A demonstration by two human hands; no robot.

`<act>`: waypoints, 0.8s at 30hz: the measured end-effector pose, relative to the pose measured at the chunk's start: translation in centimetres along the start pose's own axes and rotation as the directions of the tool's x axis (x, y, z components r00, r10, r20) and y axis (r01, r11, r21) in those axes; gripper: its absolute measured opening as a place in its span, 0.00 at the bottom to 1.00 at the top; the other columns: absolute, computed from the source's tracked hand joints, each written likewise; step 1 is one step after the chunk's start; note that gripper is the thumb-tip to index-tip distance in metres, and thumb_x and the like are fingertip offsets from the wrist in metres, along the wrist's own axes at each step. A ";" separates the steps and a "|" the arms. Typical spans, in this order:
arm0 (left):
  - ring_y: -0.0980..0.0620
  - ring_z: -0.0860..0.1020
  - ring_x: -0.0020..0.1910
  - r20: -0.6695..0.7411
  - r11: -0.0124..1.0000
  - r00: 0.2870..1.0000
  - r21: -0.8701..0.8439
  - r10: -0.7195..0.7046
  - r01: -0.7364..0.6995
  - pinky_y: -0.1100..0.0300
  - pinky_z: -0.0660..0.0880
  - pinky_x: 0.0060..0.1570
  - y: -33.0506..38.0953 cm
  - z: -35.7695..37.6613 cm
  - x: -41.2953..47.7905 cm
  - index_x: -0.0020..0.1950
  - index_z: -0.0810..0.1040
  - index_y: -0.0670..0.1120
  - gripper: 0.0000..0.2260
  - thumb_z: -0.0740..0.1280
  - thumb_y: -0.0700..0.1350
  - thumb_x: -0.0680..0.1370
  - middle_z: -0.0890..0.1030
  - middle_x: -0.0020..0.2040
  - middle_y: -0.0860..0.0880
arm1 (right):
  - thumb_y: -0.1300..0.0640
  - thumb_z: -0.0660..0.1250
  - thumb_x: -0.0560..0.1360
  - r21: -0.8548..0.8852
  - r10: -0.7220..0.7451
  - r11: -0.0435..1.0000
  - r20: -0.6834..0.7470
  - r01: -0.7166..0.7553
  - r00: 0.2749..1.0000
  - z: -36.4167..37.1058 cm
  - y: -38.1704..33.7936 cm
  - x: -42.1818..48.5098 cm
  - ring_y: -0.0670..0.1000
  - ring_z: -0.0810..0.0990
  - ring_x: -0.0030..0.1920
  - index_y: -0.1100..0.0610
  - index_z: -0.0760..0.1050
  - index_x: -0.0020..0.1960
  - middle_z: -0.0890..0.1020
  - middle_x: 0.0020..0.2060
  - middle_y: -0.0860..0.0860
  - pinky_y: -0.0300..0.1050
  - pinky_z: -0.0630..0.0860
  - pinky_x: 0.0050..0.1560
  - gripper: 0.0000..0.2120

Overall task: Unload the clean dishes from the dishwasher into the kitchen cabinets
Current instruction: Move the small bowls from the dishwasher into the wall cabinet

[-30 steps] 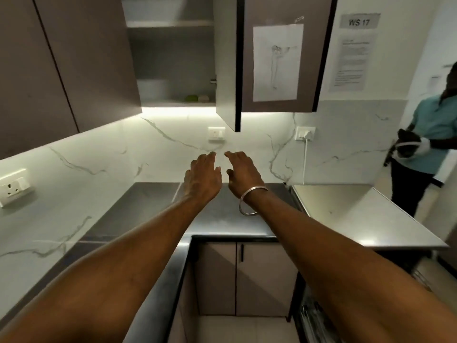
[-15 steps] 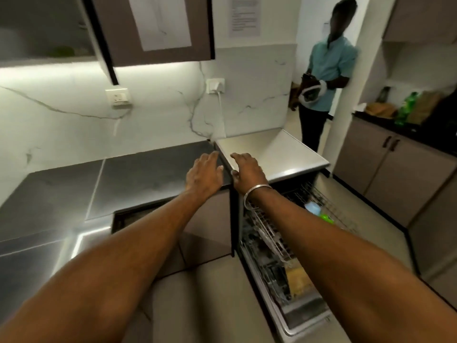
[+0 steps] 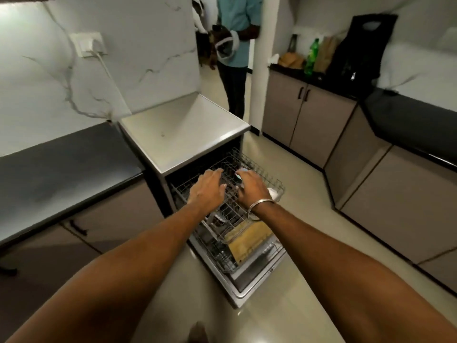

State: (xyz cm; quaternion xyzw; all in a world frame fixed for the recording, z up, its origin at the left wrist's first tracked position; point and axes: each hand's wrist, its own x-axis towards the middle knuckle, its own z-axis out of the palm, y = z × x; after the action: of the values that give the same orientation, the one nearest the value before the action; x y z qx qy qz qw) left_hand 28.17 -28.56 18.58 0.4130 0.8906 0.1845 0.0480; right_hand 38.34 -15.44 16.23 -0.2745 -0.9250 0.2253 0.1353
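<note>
My left hand [image 3: 207,189] hovers loose and empty over the upper rack [image 3: 262,173] of the dishwasher [image 3: 183,134] at my twelve o'clock. My right hand [image 3: 253,188] curls beside a pale blue dish [image 3: 241,175] at its eleven o'clock, and I cannot tell whether it grips. The dish looks light, probably slick and breakable, so I'd take it by the rim.

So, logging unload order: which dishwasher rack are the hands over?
The upper rack, directly under the left hand and right hand; the lower rack, holding the wooden board, sits below.
</note>
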 end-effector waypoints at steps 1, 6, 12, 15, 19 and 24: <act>0.43 0.72 0.69 0.028 1.000 0.999 0.000 0.016 -0.016 0.43 0.75 0.62 0.4 1.1 1.2 0.79 0.63 0.50 0.25 0.63 0.53 0.83 0.71 0.72 0.46 | 0.59 0.67 0.75 -0.003 0.028 1.000 -0.004 -0.028 1.000 0.1 1.3 0.4 0.60 0.73 0.65 0.55 0.71 0.70 0.76 0.64 0.57 0.57 0.73 0.65 0.24; 0.44 0.71 0.69 0.170 0.995 0.980 -0.014 0.104 -0.104 0.44 0.76 0.62 1.7 6.1 8.1 0.80 0.62 0.49 0.26 0.64 0.53 0.83 0.71 0.71 0.45 | 0.58 0.68 0.75 -0.036 0.186 0.982 -0.023 -0.187 0.982 2.1 7.3 3.4 0.58 0.72 0.67 0.51 0.68 0.73 0.75 0.66 0.53 0.56 0.73 0.66 0.27; 0.43 0.72 0.67 0.313 0.980 0.928 -0.054 0.201 -0.194 0.44 0.76 0.61 0.9 13.0 17.0 0.79 0.63 0.48 0.26 0.65 0.51 0.83 0.71 0.70 0.44 | 0.59 0.69 0.74 0.035 0.396 0.918 -0.046 -0.395 0.917 6.4 13.9 7.5 0.60 0.74 0.65 0.54 0.71 0.72 0.77 0.64 0.55 0.54 0.73 0.66 0.26; 0.43 0.73 0.67 0.380 0.975 0.898 -0.098 0.220 -0.197 0.42 0.76 0.63 0.2 16.8 20.5 0.79 0.63 0.50 0.26 0.67 0.50 0.82 0.72 0.70 0.44 | 0.60 0.70 0.73 0.116 0.518 0.850 -0.018 -0.513 0.855 9.2 16.5 8.8 0.60 0.75 0.64 0.56 0.73 0.70 0.77 0.64 0.58 0.51 0.73 0.67 0.25; 0.41 0.74 0.69 0.452 0.981 0.876 -0.161 0.171 -0.108 0.41 0.74 0.67 -0.5 22.3 24.7 0.78 0.65 0.49 0.25 0.66 0.51 0.82 0.74 0.71 0.43 | 0.60 0.71 0.73 0.218 0.662 0.724 0.047 -0.654 0.748 13.2 19.9 11.3 0.61 0.80 0.58 0.57 0.76 0.67 0.81 0.58 0.58 0.50 0.76 0.61 0.22; 0.44 0.79 0.61 0.467 0.975 0.879 -0.222 0.093 0.014 0.49 0.76 0.60 -1.1 30.0 29.3 0.74 0.72 0.44 0.20 0.65 0.48 0.83 0.80 0.63 0.42 | 0.64 0.66 0.76 0.477 0.812 0.477 0.084 -0.738 0.578 18.2 24.6 16.1 0.60 0.81 0.55 0.62 0.81 0.62 0.84 0.54 0.60 0.39 0.71 0.50 0.16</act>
State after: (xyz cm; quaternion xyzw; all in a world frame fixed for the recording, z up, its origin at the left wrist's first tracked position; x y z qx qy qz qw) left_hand 15.41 1.55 -7.71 0.4560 0.8171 0.1754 0.3060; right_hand 29.44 5.89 -9.54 -0.6389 -0.6034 0.4530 0.1502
